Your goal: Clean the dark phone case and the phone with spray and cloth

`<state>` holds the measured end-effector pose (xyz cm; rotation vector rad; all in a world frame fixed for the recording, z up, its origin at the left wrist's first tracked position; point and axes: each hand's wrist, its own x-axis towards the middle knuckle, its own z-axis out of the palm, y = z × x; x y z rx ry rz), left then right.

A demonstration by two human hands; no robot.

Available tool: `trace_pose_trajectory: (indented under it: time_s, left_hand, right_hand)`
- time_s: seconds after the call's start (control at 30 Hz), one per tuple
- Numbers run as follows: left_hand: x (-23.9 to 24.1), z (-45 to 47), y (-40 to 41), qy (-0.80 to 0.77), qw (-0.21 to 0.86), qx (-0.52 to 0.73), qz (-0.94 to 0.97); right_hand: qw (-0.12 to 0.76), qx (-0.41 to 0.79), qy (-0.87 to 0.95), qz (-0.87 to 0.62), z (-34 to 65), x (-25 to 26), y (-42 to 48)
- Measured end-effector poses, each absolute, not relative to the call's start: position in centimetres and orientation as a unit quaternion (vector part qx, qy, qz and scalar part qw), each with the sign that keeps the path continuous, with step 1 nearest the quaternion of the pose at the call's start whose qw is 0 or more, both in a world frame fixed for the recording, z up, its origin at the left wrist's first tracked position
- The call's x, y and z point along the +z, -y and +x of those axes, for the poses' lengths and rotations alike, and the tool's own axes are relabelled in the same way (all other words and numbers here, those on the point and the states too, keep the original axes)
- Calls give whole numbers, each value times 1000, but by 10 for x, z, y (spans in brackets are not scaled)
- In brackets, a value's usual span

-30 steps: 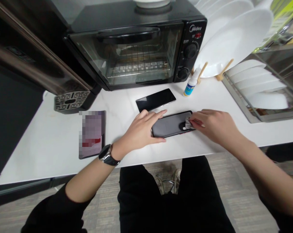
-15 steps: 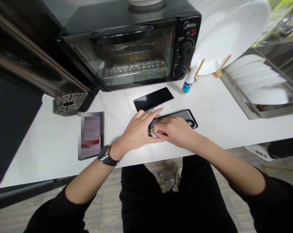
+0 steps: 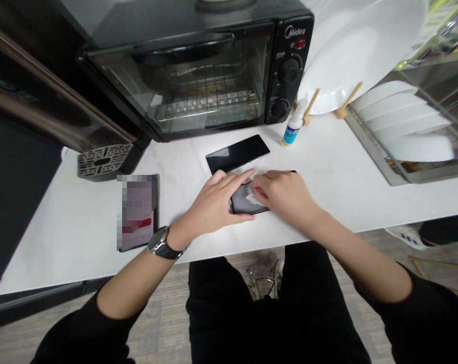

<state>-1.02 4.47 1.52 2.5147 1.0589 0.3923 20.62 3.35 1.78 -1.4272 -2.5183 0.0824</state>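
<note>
On the white countertop lies a phone case (image 3: 241,203) with a greyish see-through back and a black rim. My left hand (image 3: 212,205) braces its left end, thumb along the near edge and fingers along the far edge. Pinched in my right hand (image 3: 285,194) is a crumpled white wipe (image 3: 253,196), pressed against the middle of the case. That hand hides the case's right end and its camera opening. Just beyond lies a black phone (image 3: 238,153), screen up. A small white spray bottle (image 3: 291,132) with a blue and yellow label stands upright behind my right hand.
A black toaster oven (image 3: 214,86) stands at the back. Left of it is a machine with a slotted drip tray (image 3: 104,161); a partly blurred-out device (image 3: 140,212) lies nearer. White plates (image 3: 342,65) and a dish rack (image 3: 392,174) are at right.
My right hand has slid the wipe to the right, from the left end of the case to its middle. My left hand keeps its hold; the view has shifted slightly.
</note>
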Motion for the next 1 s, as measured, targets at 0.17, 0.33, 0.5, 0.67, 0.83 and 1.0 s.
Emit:
trace_pose_trajectory:
  time_s: [0.17,0.33,0.5,0.67,0.83,1.0]
  left_hand:
    - [15,-12,-46,-387,192,147,890]
    - [15,-12,-45,-391,214,133,885]
    - [16,-10,-45,-390,200,133,889]
    - [16,-11,-46,-395,197,140,886]
    - [13,-13,-48,-405,191,152,881]
    - [14,-11,-45,-399,210,142,881]
  right_hand:
    - [123,89,904,-399,181,20,-27]
    - [57,77,867,-489,250,33,-20]
    - [28,-45,810,-585,274,32,-25]
    - [98,-21,812,-575,219,24,-36]
    - [132,63,875,-462,171,19,-35]
    - [123,160,860,-468,205,24,-22]
